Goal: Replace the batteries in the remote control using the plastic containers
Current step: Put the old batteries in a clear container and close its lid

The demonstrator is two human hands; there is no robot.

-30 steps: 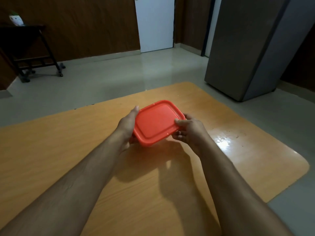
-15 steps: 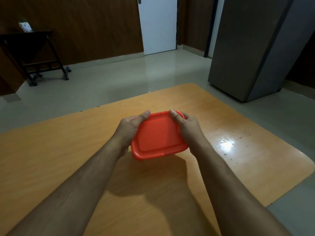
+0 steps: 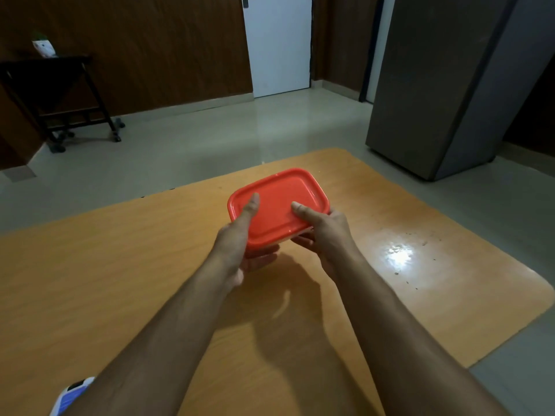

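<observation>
A red-lidded plastic container (image 3: pixel 277 205) is held above the surface (image 3: pixel 120 265) between both hands, its lid on. It is a rounded rectangle; its long axis runs from near left to far right, and the lid tilts slightly toward the camera. No brand, label or writing can be read on it.

The left hand (image 3: pixel 237 244) grips the container's near-left corner, thumb laid flat on the lid and fingers curled beneath the base. The right hand (image 3: pixel 324 229) grips the near-right edge, thumb on the lid and fingers tucked under. The pale body of the container shows only as a thin strip below the lid between the two hands.

Near the left forearm, at the lower-left frame edge, lies a white and blue object (image 3: pixel 70 394), partly cut off; what it is cannot be told.

The surface is a glossy orange-brown wood-grain top with rounded corners; a bright glare patch lies right of the right hand. Beyond the hands is a pale polished floor (image 3: pixel 195 145), a dark wood-panelled wall, a white door (image 3: pixel 277 43), a grey cabinet (image 3: pixel 444 85) at far right and a dark wheeled trolley (image 3: pixel 60 94) at far left.
</observation>
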